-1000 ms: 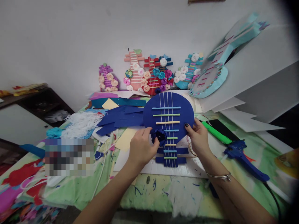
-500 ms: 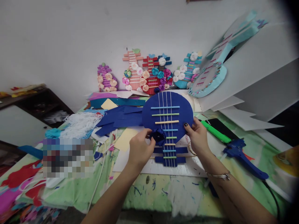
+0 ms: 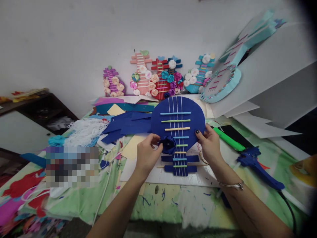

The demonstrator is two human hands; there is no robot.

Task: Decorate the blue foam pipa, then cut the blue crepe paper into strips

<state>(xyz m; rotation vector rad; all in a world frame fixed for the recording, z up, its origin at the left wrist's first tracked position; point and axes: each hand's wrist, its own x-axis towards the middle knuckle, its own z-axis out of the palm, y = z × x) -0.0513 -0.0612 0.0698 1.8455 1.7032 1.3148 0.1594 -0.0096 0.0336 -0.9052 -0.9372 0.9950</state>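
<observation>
A blue craft guitar [image 3: 196, 115] lies with its round body away from me and its neck toward me. White strings run along it, crossed by several blue, green and cream sticks. A dark blue paper flower [image 3: 169, 144] sits on its left side, where body meets neck. My left hand [image 3: 148, 153] has thumb and fingers closed at the flower's left edge. My right hand [image 3: 210, 145] grips the right edge of the guitar body, thumb on top, fingers partly hidden behind. Beneath the neck is a white board [image 3: 153, 175].
A blue glue gun [image 3: 260, 168] and a green cutter [image 3: 229, 139] lie on the right. White yarn [image 3: 85, 132] and blue scraps [image 3: 128, 124] lie on the left. Several decorated guitars, including a red one [image 3: 159, 77], stand along the wall. Large white boards [image 3: 267, 79] lean at right.
My left fingers have loosened slightly and lifted a little at the flower's edge. The guitar, flower and right hand look nearly unchanged.
</observation>
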